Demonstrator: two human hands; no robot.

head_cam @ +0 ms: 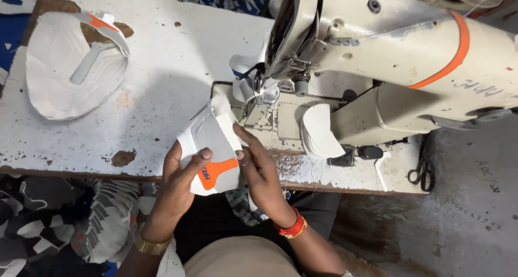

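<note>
Both my hands hold a white shoe-upper piece (211,142) with an orange patch near its lower end, just in front of the sewing machine's needle area (259,85). My left hand (181,174) grips its left side, thumb lying across the face. My right hand (258,163) pinches its right edge with fingers pointing up toward the needle. The piece's top end reaches the machine's bed plate (280,120).
A cream industrial sewing machine (388,45) with an orange band fills the upper right. A stack of white cut pieces (70,66) lies at the table's far left, another white stack (318,131) beside the machine. Black scissors (423,171) hang at the table's right edge.
</note>
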